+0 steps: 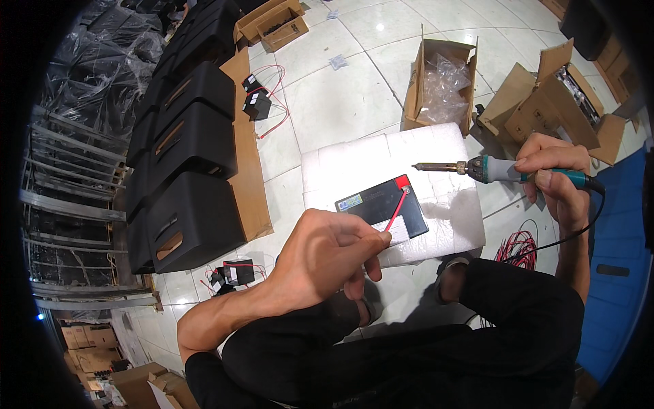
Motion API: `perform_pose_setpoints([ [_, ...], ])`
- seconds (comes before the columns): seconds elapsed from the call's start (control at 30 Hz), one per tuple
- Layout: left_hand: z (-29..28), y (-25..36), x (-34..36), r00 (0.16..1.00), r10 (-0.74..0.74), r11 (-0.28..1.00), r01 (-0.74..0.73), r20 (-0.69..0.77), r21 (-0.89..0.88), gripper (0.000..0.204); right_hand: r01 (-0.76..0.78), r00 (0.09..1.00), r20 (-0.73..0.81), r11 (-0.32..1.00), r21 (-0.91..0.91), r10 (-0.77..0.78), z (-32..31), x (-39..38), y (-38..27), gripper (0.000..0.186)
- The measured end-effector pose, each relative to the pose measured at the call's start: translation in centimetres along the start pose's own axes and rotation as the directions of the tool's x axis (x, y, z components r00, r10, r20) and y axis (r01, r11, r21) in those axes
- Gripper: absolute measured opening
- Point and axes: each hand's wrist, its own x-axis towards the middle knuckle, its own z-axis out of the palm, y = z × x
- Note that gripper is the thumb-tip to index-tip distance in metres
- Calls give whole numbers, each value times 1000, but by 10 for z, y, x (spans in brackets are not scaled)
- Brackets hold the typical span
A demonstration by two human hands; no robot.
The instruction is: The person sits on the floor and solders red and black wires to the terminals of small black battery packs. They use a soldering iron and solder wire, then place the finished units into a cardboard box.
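Observation:
A black battery [368, 204] with a red terminal corner and pale labels lies on a white foam slab [340, 157]. A red wire [396, 215] runs from a metal tab at that terminal. My left hand [327, 252], over the battery's lower left, is closed on the wire's near end between thumb and finger. My right hand [562, 174] grips a soldering iron [497, 170] with a teal-and-grey handle and black cord. The iron's tip points left, above and to the right of the terminal, apart from it.
Black moulded cases [191, 211] stand at left beside metal frames [68, 204]. Cardboard boxes [412, 88] stand behind the foam. Small batteries with wires [255, 105] lie on the tiled floor, a red-and-black wire bundle [518, 249] near my right leg. A blue surface [620, 232] is at far right.

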Motion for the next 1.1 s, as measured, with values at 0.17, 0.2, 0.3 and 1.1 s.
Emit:
perform_pose_setpoints([
  [0.17,-1,-1,-1,1000,-21,1000,21,7,11,21,6,1000,7,1000,11,-6,-2,-1,2,36],
  [0.2,-1,-2,-1,1000,-29,999,29,12,-13,22,9,1000,5,1000,15,-10,-2,-1,3,36],
  [0.3,2,-7,-6,998,-45,996,47,33,-72,23,18,1000,-10,999,31,-18,-4,-4,6,36],
  [1.1,36,-9,-23,987,-67,981,91,-143,173,23,29,996,-90,993,116,-19,-11,-18,19,36],
])
